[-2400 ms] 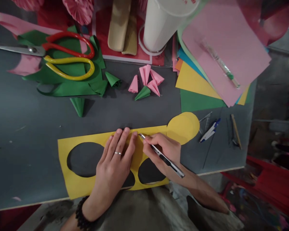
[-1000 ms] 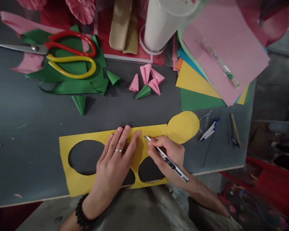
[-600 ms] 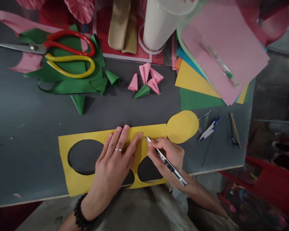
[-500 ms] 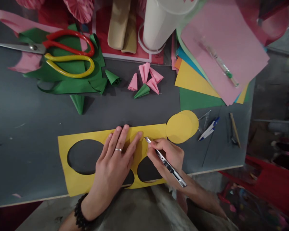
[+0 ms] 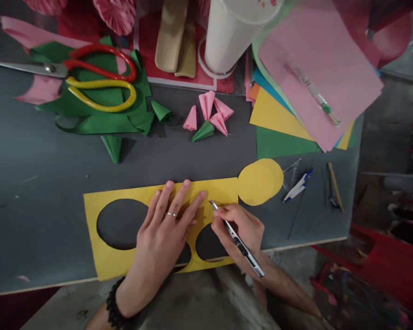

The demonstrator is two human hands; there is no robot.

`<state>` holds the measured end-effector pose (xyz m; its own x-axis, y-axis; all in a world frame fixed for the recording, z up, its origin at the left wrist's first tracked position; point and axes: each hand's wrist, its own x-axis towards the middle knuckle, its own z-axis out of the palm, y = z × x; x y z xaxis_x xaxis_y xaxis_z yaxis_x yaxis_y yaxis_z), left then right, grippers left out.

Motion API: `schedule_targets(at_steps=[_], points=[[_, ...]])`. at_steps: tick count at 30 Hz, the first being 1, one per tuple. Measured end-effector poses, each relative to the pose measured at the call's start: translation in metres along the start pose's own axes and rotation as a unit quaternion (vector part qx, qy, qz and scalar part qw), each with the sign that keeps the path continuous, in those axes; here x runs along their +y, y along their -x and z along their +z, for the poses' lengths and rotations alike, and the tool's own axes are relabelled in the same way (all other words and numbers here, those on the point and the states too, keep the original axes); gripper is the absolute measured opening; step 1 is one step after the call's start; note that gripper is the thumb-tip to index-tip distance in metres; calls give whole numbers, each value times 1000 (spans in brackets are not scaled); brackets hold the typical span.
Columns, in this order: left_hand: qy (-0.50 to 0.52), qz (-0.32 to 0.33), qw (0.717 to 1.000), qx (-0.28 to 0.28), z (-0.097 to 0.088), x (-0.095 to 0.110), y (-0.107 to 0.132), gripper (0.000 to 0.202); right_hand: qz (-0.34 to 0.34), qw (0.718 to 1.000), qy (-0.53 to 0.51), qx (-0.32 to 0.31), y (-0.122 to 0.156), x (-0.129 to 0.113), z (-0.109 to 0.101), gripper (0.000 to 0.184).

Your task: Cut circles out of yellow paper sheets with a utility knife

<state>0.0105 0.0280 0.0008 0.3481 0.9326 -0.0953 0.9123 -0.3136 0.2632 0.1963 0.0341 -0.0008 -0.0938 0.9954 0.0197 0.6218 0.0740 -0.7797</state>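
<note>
On yellow paper — left hand flat, right hand gripping knife.

Dark grey table carrying yellow sheet, yellow discs, scissors, paper cones, coloured paper stack.

Bare forearms, silver ring on left hand, dark beaded bracelet

bare table left, paper stack right
</note>
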Motion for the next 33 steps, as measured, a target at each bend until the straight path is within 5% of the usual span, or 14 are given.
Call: schedule_targets(at_steps=[33], points=[[-41,-1,999,1,1,2,-1,63,-23,994,39,103,20,-5,17,23]])
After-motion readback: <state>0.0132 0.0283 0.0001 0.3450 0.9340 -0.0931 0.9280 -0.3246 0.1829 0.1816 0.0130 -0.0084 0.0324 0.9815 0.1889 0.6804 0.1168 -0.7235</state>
